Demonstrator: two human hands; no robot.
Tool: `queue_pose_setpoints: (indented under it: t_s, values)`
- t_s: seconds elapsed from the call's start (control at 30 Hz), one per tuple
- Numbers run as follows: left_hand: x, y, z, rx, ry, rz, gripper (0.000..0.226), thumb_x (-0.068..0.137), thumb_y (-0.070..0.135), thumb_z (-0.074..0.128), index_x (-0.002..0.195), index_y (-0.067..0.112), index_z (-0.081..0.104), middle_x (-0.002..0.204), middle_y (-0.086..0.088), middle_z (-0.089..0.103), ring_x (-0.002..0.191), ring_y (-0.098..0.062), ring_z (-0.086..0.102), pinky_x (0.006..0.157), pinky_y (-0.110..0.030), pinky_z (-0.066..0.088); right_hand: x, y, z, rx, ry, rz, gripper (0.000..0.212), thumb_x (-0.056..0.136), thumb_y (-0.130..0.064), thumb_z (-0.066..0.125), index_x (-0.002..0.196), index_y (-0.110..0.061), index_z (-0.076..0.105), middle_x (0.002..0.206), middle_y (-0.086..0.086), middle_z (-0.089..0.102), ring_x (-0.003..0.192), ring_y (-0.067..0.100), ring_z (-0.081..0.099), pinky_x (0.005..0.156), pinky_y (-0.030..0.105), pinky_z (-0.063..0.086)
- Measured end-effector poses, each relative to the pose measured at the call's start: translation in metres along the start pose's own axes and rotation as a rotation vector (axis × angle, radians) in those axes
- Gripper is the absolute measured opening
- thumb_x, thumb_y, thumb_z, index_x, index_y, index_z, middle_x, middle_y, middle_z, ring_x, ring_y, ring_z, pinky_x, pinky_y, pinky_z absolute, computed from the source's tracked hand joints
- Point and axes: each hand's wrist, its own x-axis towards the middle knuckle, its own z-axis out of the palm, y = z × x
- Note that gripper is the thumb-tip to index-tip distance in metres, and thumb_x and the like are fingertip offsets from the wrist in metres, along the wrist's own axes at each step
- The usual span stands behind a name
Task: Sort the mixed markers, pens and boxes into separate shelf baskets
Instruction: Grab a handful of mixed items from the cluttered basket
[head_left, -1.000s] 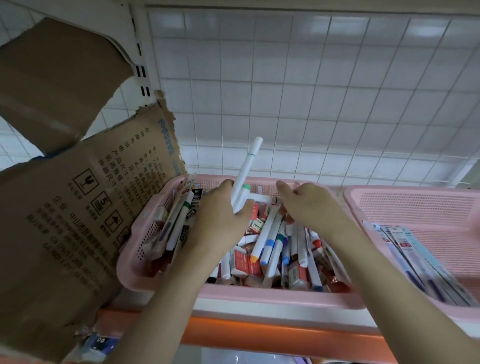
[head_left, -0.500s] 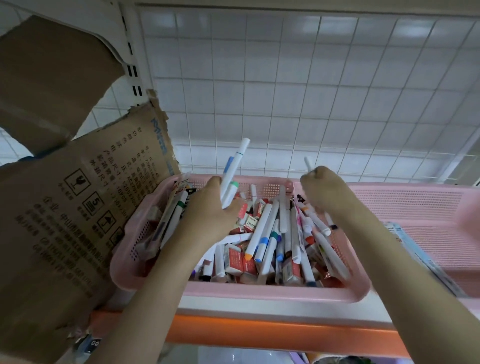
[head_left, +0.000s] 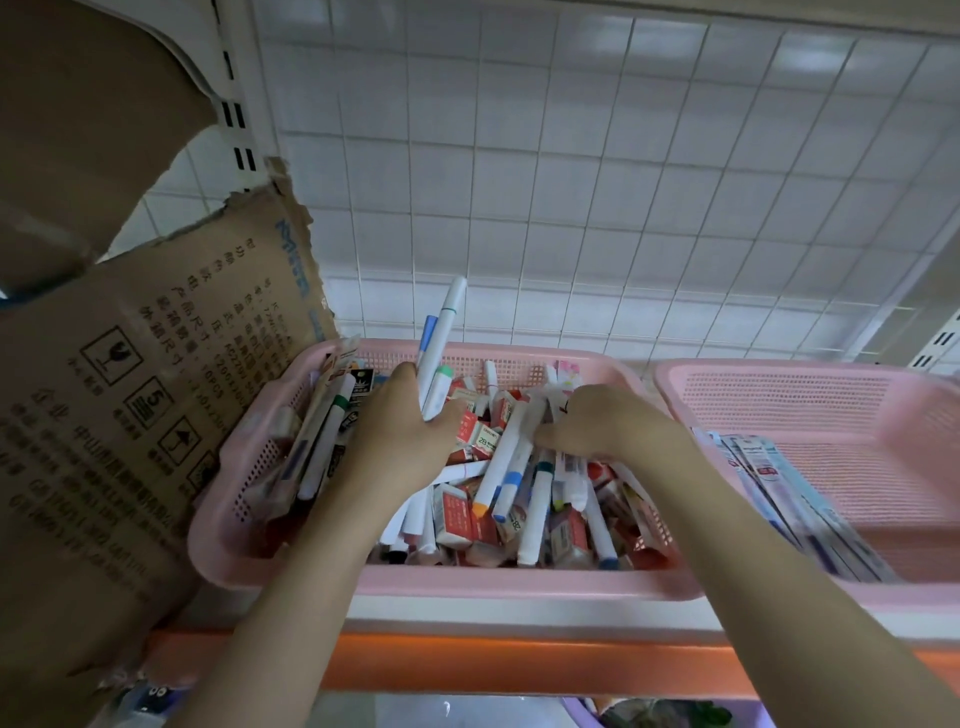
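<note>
A pink basket (head_left: 519, 582) on the shelf holds a mixed pile of white markers (head_left: 535, 514) and small red-and-white boxes (head_left: 457, 519). My left hand (head_left: 405, 436) is over its left half and grips a bunch of three markers (head_left: 439, 353) that stick upward. Down in the middle of the pile, my right hand (head_left: 608, 421) closes its curled fingers on the upper end of a white marker (head_left: 511, 447) with an orange tip. Its fingertips are partly hidden. To the right, a second pink basket (head_left: 779, 371) holds flat packaged pens (head_left: 779, 493).
A torn brown cardboard box (head_left: 130, 415) leans against the left basket's side. A white wire grid (head_left: 571, 182) backs the shelf. The shelf front has an orange edge (head_left: 467, 665). Long packets and a green-banded marker (head_left: 332, 421) stand along the left basket's wall.
My right hand, raised with a marker half a second ago, has come back down into the pile. My left hand still holds its bunch of markers upright.
</note>
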Motion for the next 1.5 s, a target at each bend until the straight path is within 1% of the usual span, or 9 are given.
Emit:
queue_pose_setpoints:
  t_s: [0.17, 0.37, 0.63, 0.73, 0.93, 1.13, 1.23, 1.4, 1.5]
  values:
    - [0.003, -0.002, 0.000, -0.049, -0.033, 0.025, 0.022, 0.091, 0.029, 0.056, 0.103, 0.012, 0.051, 0.075, -0.002, 0.046, 0.060, -0.015, 0.047, 0.050, -0.024, 0.037, -0.003, 0.003, 0.001, 0.043, 0.006, 0.032, 0.044, 0.091, -0.046, 0.044, 0.062, -0.013, 0.051, 0.060, 0.000, 0.050, 0.056, 0.015, 0.051, 0.053, 0.023, 0.044]
    - [0.005, -0.004, 0.002, -0.116, -0.041, 0.036, 0.018, 0.090, 0.030, 0.058, 0.091, 0.016, 0.048, 0.071, 0.002, 0.046, 0.058, -0.012, 0.048, 0.046, -0.019, 0.038, 0.000, 0.005, -0.002, 0.007, 0.054, 0.077, 0.037, 0.087, -0.041, 0.051, 0.063, -0.013, 0.049, 0.058, -0.002, 0.045, 0.050, 0.010, 0.046, 0.045, 0.019, 0.035]
    - [0.003, -0.006, 0.001, -0.152, -0.002, 0.077, 0.019, 0.090, 0.029, 0.059, 0.092, 0.013, 0.049, 0.069, 0.002, 0.042, 0.056, -0.012, 0.044, 0.042, -0.012, 0.035, 0.014, 0.004, -0.020, 0.081, -0.175, 0.131, 0.025, 0.082, -0.037, 0.061, 0.075, -0.014, 0.054, 0.062, -0.001, 0.057, 0.044, 0.008, 0.054, 0.039, 0.015, 0.037]
    - [0.003, -0.005, -0.002, -0.169, 0.039, 0.074, 0.019, 0.089, 0.031, 0.059, 0.093, 0.015, 0.050, 0.070, 0.002, 0.041, 0.056, -0.009, 0.043, 0.040, -0.009, 0.035, 0.014, 0.007, -0.013, 0.086, -0.034, 0.104, 0.027, 0.082, -0.035, 0.061, 0.070, -0.013, 0.050, 0.068, 0.000, 0.051, 0.057, 0.010, 0.050, 0.045, 0.019, 0.037]
    - [0.000, 0.002, -0.005, -0.260, 0.174, 0.067, 0.029, 0.089, 0.027, 0.061, 0.071, 0.022, 0.039, 0.061, 0.003, 0.039, 0.042, 0.005, 0.046, 0.035, -0.007, 0.031, 0.002, 0.021, -0.025, 0.244, 0.173, 0.052, 0.035, 0.079, -0.022, 0.062, 0.057, -0.015, 0.036, 0.040, -0.006, 0.030, 0.030, 0.007, 0.028, 0.030, 0.008, 0.020]
    - [-0.006, 0.025, 0.000, -0.269, 0.210, 0.061, 0.029, 0.088, 0.032, 0.059, 0.090, 0.004, 0.058, 0.064, -0.003, 0.051, 0.044, 0.006, 0.048, 0.038, -0.005, 0.035, -0.018, 0.036, -0.027, 0.466, 0.153, -0.080, 0.023, 0.081, -0.020, 0.058, 0.065, -0.013, 0.042, 0.049, -0.001, 0.041, 0.036, 0.011, 0.037, 0.037, 0.011, 0.026]
    - [-0.015, 0.048, 0.013, -0.324, 0.203, 0.089, 0.030, 0.088, 0.032, 0.059, 0.090, 0.002, 0.058, 0.065, -0.004, 0.050, 0.047, 0.000, 0.045, 0.045, -0.010, 0.038, -0.035, 0.050, -0.026, 0.416, 0.296, -0.119, 0.030, 0.081, -0.028, 0.060, 0.060, -0.014, 0.042, 0.051, 0.000, 0.049, 0.041, 0.011, 0.043, 0.037, 0.018, 0.029]
    - [-0.049, 0.089, 0.058, -0.438, 0.245, 0.037, 0.021, 0.086, 0.033, 0.062, 0.084, 0.012, 0.059, 0.067, 0.003, 0.057, 0.055, 0.003, 0.053, 0.051, -0.011, 0.043, -0.079, 0.115, -0.023, 0.470, 0.595, -0.113, 0.024, 0.080, -0.026, 0.053, 0.061, -0.015, 0.041, 0.056, 0.002, 0.054, 0.054, 0.016, 0.047, 0.044, 0.024, 0.029]
    - [-0.079, 0.116, 0.101, -0.608, 0.286, -0.058, 0.017, 0.086, 0.038, 0.062, 0.075, 0.027, 0.055, 0.059, 0.015, 0.058, 0.052, 0.006, 0.056, 0.053, -0.024, 0.043, -0.105, 0.178, -0.022, 0.491, 0.692, -0.111, 0.024, 0.081, -0.027, 0.052, 0.063, -0.019, 0.037, 0.053, -0.003, 0.046, 0.052, 0.011, 0.041, 0.043, 0.022, 0.023]
